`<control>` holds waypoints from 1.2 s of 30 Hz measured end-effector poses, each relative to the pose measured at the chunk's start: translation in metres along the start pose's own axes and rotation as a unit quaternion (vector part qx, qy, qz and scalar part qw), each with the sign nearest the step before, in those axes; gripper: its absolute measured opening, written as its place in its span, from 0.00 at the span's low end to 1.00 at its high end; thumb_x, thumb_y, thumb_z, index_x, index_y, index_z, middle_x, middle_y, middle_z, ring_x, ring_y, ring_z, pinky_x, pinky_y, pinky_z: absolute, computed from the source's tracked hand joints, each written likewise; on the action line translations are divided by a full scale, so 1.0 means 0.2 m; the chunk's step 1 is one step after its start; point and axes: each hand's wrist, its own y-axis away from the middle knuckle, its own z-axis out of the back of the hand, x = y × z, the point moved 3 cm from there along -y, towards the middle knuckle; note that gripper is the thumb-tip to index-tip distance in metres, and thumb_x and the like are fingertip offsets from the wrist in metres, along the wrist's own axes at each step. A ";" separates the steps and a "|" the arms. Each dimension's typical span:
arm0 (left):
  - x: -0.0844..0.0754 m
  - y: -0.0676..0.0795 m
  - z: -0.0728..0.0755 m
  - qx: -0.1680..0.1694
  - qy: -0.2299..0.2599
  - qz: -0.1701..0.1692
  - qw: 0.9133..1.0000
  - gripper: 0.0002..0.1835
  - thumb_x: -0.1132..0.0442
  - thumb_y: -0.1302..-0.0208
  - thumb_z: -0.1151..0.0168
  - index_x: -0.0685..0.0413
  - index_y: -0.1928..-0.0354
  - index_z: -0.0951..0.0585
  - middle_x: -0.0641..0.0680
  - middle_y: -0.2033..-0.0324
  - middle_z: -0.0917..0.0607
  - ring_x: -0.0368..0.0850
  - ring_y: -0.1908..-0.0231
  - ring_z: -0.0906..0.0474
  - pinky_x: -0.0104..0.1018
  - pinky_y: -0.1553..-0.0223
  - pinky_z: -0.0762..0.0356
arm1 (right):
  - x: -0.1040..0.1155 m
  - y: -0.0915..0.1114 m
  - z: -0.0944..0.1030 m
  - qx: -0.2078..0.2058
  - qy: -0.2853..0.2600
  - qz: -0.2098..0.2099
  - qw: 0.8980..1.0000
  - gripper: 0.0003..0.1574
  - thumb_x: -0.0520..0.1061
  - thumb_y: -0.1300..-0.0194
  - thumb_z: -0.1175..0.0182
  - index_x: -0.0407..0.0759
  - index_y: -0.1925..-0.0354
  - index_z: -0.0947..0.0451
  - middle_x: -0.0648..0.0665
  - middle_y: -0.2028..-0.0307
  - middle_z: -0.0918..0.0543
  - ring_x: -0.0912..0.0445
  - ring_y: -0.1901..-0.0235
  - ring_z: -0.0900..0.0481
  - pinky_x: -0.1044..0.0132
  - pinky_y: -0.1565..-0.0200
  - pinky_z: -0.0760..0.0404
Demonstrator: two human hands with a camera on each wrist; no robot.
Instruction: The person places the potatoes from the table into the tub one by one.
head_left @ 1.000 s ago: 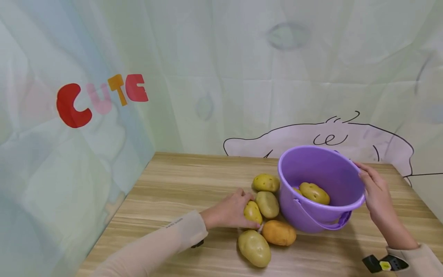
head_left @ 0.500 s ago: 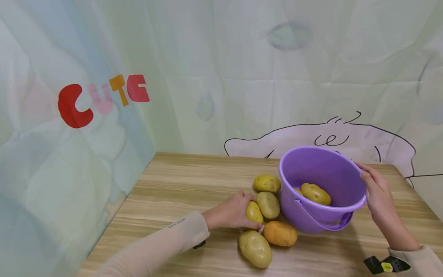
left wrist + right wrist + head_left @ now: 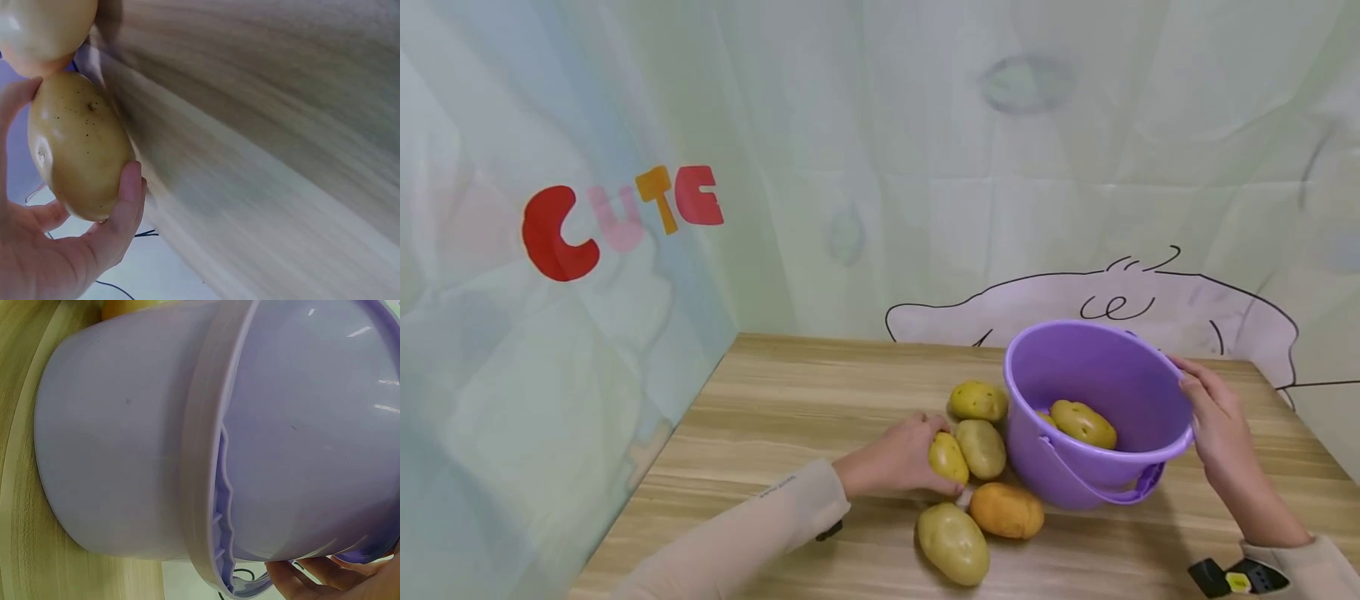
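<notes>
My left hand (image 3: 898, 457) grips a yellow potato (image 3: 81, 147), thumb on one side and fingers curled round the other, low over the table. On the right my right hand (image 3: 1219, 433) holds the rim of a purple bucket (image 3: 1052, 471), which stands tilted toward me. Inside it lies a potato (image 3: 1084, 423), with part of another behind it. Between the left hand and the bucket are a dull potato (image 3: 981, 448), a yellow potato (image 3: 978, 402) farther back and an orange-brown potato (image 3: 1007, 510). A large pale potato (image 3: 953, 544) lies nearest me.
The wood-grain table (image 3: 790, 392) reaches back to a printed cloth backdrop (image 3: 850, 125). The bucket's handle (image 3: 209, 450) hangs down along its front side. A second cloth with the letters CUTE (image 3: 561, 233) borders the left side.
Both hands keep their places, the left on the potato and the right on the bucket. Only a slight shift of the head view shows.
</notes>
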 end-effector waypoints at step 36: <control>-0.07 0.00 0.22 -0.057 -0.009 -0.011 0.998 0.44 0.29 0.64 0.36 0.46 0.46 0.28 0.48 0.62 0.27 0.40 0.65 0.30 0.30 0.70 0.30 | 0.00 0.01 0.01 0.007 -0.043 0.006 0.999 0.22 0.44 0.28 0.57 0.37 0.41 0.31 0.61 0.56 0.25 0.68 0.60 0.26 0.81 0.62 0.28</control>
